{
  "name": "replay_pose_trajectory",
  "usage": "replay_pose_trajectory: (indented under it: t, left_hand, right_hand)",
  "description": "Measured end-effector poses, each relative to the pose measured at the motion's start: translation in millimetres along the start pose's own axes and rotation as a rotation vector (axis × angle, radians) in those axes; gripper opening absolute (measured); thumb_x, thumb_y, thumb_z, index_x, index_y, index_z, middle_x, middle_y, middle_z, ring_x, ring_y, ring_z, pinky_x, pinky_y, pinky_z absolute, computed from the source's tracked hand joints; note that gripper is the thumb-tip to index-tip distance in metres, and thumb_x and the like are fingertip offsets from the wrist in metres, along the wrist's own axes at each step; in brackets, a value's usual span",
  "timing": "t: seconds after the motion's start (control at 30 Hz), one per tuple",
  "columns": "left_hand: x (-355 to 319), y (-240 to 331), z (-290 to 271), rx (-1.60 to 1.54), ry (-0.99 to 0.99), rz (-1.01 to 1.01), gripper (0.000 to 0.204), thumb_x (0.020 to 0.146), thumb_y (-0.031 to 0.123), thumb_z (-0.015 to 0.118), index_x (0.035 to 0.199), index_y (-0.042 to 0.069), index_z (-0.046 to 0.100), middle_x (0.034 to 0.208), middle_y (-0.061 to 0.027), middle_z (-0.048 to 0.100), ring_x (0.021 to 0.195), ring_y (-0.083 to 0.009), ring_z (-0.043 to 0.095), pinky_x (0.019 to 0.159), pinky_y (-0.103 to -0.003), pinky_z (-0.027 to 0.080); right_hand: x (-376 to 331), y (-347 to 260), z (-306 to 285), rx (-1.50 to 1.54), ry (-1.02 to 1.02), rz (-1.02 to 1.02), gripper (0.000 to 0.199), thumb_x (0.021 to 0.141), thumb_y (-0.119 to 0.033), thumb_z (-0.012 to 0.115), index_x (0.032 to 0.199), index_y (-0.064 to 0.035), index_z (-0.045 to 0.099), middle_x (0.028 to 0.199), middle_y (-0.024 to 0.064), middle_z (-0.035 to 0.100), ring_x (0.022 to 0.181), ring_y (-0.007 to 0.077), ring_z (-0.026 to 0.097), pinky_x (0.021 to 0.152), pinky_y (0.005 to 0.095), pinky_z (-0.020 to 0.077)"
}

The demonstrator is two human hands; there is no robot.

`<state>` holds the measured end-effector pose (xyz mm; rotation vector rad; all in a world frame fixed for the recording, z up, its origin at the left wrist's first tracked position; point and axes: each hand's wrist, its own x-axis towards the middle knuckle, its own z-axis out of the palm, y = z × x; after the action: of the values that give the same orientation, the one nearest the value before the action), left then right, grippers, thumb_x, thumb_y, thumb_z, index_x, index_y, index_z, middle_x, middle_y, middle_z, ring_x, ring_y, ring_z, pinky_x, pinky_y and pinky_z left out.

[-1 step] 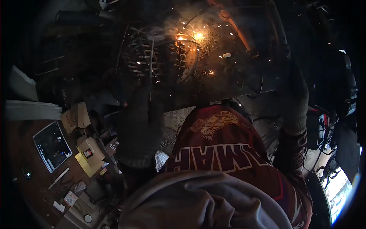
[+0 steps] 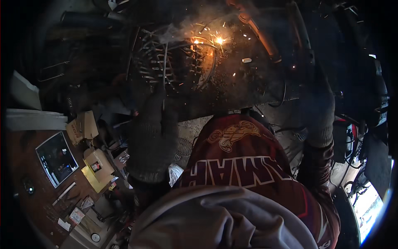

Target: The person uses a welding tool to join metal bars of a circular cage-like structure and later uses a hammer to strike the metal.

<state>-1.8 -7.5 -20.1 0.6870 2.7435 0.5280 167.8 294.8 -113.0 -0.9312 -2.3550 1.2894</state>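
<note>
My left hand (image 2: 155, 118), in a knitted grey glove, is closed around the lower end of a thin metal rod (image 2: 165, 66). The rod stands out away from me along a frame of bent, crossing metal bars (image 2: 153, 62). Beyond its right side a bright spark point (image 2: 219, 40) glows, with sparks and smoke around it. My right hand (image 2: 323, 99), gloved too, is at the right in deep shadow, its fingers hidden. A dark metal tube (image 2: 300, 27) reaches from near that hand toward the far edge; whether I hold it cannot be made out.
An orange-lit pipe (image 2: 259, 33) lies between the sparks and the dark tube. A small pale piece (image 2: 246, 60) is on the dark work surface. At left, a brown table (image 2: 31, 153) bears a flat screen (image 2: 57, 159) and an open cardboard box (image 2: 99, 164). Cables hang at right.
The bright spark point sits slightly farther right. Smoke and flying sparks have shifted, and the metal bars and dark tube show more clearly. Both hands stay in place.
</note>
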Motion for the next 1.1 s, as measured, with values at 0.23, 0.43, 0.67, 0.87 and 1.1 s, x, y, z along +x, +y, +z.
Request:
replay_pose_trajectory:
  t: [0.23,0.43,0.67,0.87,1.1]
  left_hand:
    - [2,-1,1,-0.006,-0.027,0.032,0.039,0.095,0.005,0.059,0.135,0.002,0.06,0.107,-0.0161,0.072,0.086,-0.0232,0.071,0.079,-0.037,0.056]
    - [-2,-7,-1,0.039,-0.023,0.077,0.043,0.096,0.006,0.056,0.14,0.003,0.057,0.105,-0.0187,0.072,0.076,-0.0245,0.071,0.073,-0.039,0.056]
    - [-1,-6,-2,0.07,-0.036,0.088,0.045,0.096,0.005,0.056,0.141,0.004,0.057,0.097,-0.0184,0.07,0.07,-0.023,0.067,0.069,-0.038,0.055]
    - [0,-5,-3,0.02,-0.052,0.059,0.046,0.094,0.008,0.059,0.14,0.003,0.056,0.107,-0.0226,0.071,0.084,-0.0317,0.071,0.077,-0.042,0.057]
    - [1,5,-3,0.074,0.023,0.084,0.049,0.093,0.01,0.062,0.142,0.003,0.057,0.102,-0.0224,0.073,0.081,-0.0371,0.073,0.073,-0.045,0.057]
  right_hand:
    - [-2,-6,3,-0.054,-0.023,0.051,0.066,0.094,-0.012,0.064,0.155,-0.0006,0.041,0.115,0.0147,0.072,0.077,0.0133,0.068,0.07,0.0291,0.057]
    - [-2,-18,4,0.066,-0.039,0.181,0.066,0.093,-0.011,0.063,0.155,-0.0018,0.042,0.111,0.0139,0.072,0.075,0.013,0.067,0.068,0.0298,0.0567]
    - [-2,-17,5,0.092,-0.041,0.171,0.067,0.092,-0.009,0.067,0.154,-0.001,0.043,0.114,0.0116,0.071,0.084,0.012,0.067,0.074,0.0284,0.056]
    - [-1,-12,7,0.069,-0.04,0.146,0.067,0.092,-0.009,0.066,0.154,-0.0012,0.043,0.122,0.0152,0.07,0.096,0.0154,0.069,0.083,0.0313,0.0565]
    - [-3,7,6,-0.019,-0.07,0.03,0.063,0.093,-0.009,0.065,0.152,0.0014,0.045,0.126,0.0198,0.068,0.102,0.0217,0.071,0.087,0.0343,0.0568]
